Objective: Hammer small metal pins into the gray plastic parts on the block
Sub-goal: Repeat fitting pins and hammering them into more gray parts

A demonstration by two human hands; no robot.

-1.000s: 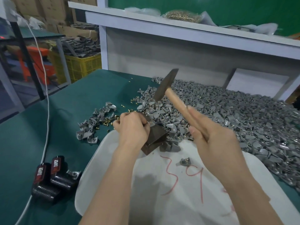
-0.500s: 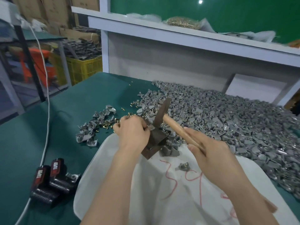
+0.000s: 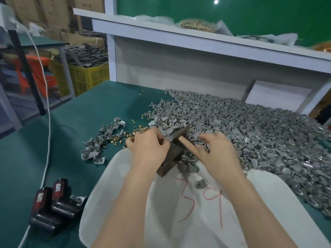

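Gray plastic part [image 3: 166,137] pinched by my left hand [image 3: 148,149] fingers atop block [image 3: 169,161] to steady it; right hand [image 3: 217,153] fingers clamp hammer [image 3: 180,134] handle, head down on it.

Single head view, forward-down, close

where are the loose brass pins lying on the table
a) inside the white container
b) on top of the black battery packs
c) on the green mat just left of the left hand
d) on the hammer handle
c: the brass pins lie scattered on the green mat, just left of the left hand that grips the block, next to a small cluster of gray parts.
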